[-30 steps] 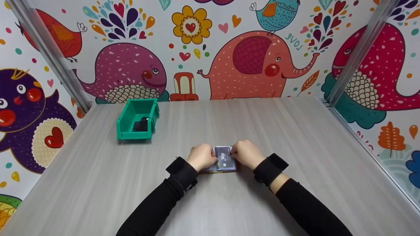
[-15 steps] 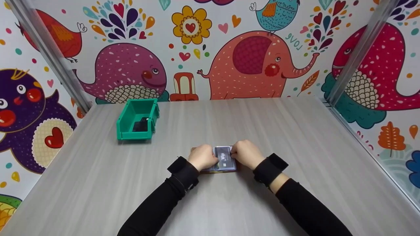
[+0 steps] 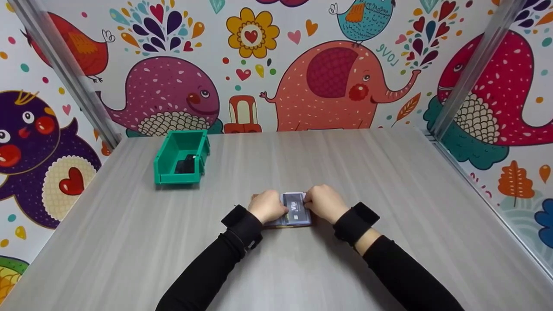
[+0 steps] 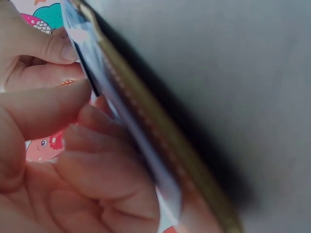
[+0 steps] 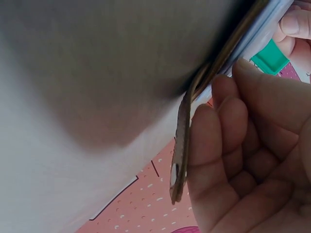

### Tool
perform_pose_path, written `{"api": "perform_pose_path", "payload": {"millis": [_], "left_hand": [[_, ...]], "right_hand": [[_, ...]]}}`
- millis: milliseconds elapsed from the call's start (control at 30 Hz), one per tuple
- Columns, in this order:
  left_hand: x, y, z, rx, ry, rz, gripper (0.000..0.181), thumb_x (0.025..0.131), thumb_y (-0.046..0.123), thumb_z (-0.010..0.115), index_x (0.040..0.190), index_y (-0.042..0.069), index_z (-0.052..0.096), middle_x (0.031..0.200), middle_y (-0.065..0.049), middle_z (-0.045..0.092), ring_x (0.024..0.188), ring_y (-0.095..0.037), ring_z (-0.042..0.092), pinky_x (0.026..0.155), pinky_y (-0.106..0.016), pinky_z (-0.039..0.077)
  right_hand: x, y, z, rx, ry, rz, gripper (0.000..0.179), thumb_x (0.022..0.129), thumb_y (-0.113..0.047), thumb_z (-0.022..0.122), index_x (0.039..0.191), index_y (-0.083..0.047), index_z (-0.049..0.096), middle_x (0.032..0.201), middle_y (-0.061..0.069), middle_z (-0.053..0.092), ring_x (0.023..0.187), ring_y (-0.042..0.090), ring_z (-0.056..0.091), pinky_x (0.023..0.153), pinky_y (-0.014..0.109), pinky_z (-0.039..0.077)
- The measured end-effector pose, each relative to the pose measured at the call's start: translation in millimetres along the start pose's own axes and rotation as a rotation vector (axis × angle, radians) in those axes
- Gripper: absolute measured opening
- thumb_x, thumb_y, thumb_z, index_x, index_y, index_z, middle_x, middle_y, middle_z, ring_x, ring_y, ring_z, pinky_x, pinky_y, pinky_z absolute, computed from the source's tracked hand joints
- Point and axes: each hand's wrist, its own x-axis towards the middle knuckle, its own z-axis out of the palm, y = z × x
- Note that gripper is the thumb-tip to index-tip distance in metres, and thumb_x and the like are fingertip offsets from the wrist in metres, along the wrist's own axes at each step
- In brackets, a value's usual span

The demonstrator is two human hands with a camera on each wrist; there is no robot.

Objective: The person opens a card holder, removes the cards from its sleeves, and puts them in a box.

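An open card holder [image 3: 288, 225] with clear plastic sleeves and a brown stitched cover lies on the table in front of me. A dark card [image 3: 295, 204] marked "Vip" is at its right-hand sleeve. My left hand [image 3: 267, 206] pinches the card's left edge between thumb and curled fingers, as the left wrist view shows at close range. With thumb and forefinger my right hand [image 3: 325, 203] pinches the sleeve's right edge. In the right wrist view the cover's strap [image 5: 180, 136], with a snap at its end, hangs past the right fingers.
A green bin [image 3: 178, 178] stands at the back left of the table, with black items [image 3: 185, 164] inside. Printed cartoon panels rise behind and at both sides, with metal posts [image 3: 477, 71] at the corners.
My left hand has shifted very slightly to the right over the card holder. The right hand and the bin have stayed where they were.
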Motion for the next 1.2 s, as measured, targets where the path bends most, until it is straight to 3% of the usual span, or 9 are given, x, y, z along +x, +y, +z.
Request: {"api": "perform_pose_path", "payload": {"millis": [267,567,1200], "left_hand": [[2.0,-1.7,1.2,-0.010,-0.006,-0.008,0.035,0.080,0.022,0.072,0.057,0.017,0.046,0.065,0.001,0.056,0.061,-0.018,0.049,0.085,-0.049,0.043],[2.6,0.5,0.2,0.005,-0.029,-0.034,0.029,0.084,0.026,0.072,0.064,0.012,0.056,0.076,-0.006,0.066,0.065,-0.019,0.052,0.089,-0.051,0.041],[3.5,1.2,-0.7,0.004,-0.034,-0.041,0.031,0.085,0.027,0.073,0.066,0.011,0.055,0.073,-0.004,0.061,0.064,-0.019,0.050,0.089,-0.050,0.041]], "right_hand": [[0.2,-2.2,0.2,-0.008,-0.008,0.036,0.007,0.077,0.002,0.079,0.082,-0.004,0.079,0.082,0.007,0.073,0.077,0.025,0.069,0.072,0.041,0.054],[0.0,-1.9,0.5,-0.009,-0.014,0.045,0.006,0.077,0.001,0.079,0.080,-0.004,0.078,0.081,0.007,0.073,0.075,0.025,0.068,0.071,0.041,0.054],[0.1,-0.9,0.6,0.015,-0.003,0.038,0.007,0.076,0.002,0.080,0.080,-0.003,0.078,0.081,0.007,0.073,0.075,0.025,0.069,0.070,0.040,0.055]]}}
